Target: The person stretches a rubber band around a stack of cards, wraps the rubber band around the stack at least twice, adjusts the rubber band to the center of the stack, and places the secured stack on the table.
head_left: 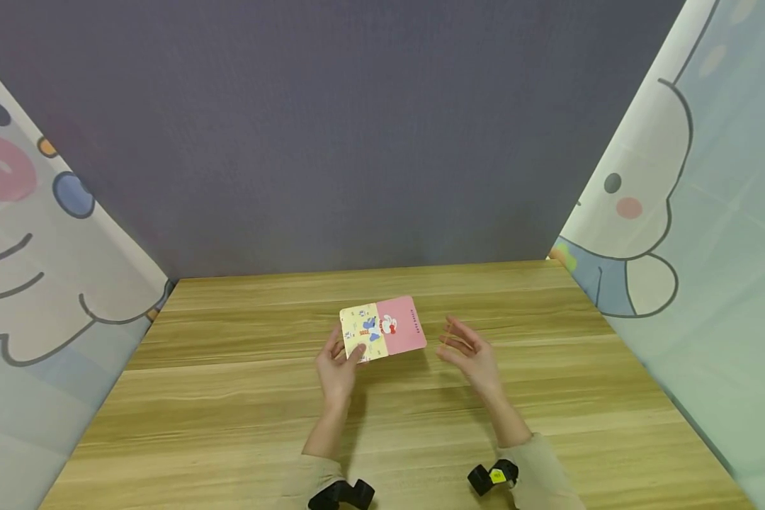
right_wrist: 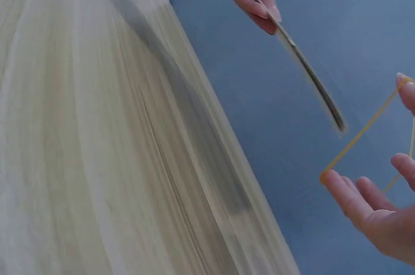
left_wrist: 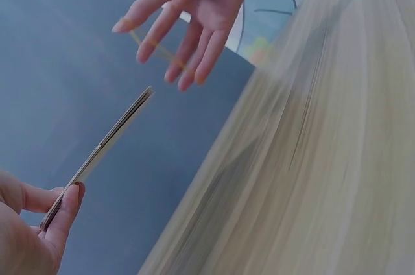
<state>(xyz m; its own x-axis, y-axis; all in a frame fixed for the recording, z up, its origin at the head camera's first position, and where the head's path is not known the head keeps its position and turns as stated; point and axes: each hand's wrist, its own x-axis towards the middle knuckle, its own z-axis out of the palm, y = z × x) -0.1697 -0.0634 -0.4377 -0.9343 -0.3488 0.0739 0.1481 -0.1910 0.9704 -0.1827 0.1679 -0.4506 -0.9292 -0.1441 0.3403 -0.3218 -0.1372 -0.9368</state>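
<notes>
My left hand (head_left: 336, 370) pinches a thin booklet (head_left: 400, 326) by its left end, thumb on top and fingers beneath. The booklet has rounded corners, one yellow half and one pink half with cartoon figures. It is held tilted above the table, and both wrist views show it edge-on as thin layers. To its right, apart from it, is my right hand (head_left: 476, 363). A yellow rubber band (right_wrist: 360, 133) is stretched around that hand's spread thumb and fingers, and the booklet's free end points toward the band.
The wood-grain table (head_left: 229, 411) lies below both hands. A dark grey panel (head_left: 357, 142) rises at its back edge. Cartoon-printed curtains hang along the left side (head_left: 51, 283) and the right side (head_left: 727, 212).
</notes>
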